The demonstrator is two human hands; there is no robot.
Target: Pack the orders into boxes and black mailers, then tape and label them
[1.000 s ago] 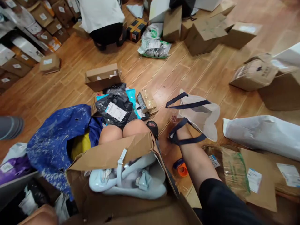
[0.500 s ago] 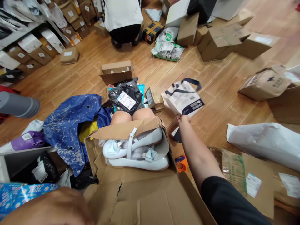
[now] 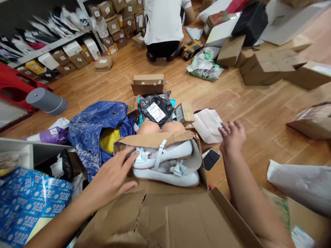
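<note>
With the pale bag (image 3: 207, 126) now down at right, the loosely spread right hand (image 3: 232, 137) seems freed; the left hand (image 3: 113, 176), also spread, has reached the pale-blue shoes (image 3: 160, 176) in the near cardboard box (image 3: 181, 213).

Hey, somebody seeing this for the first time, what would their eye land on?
Probably the pale blue shoes with bows, in the open cardboard box at the centre, the left hand beside one toe. Next, perhaps, the white-flecked blue bundle left of the box, then the person in a white top crouching at the top, back turned.
</note>
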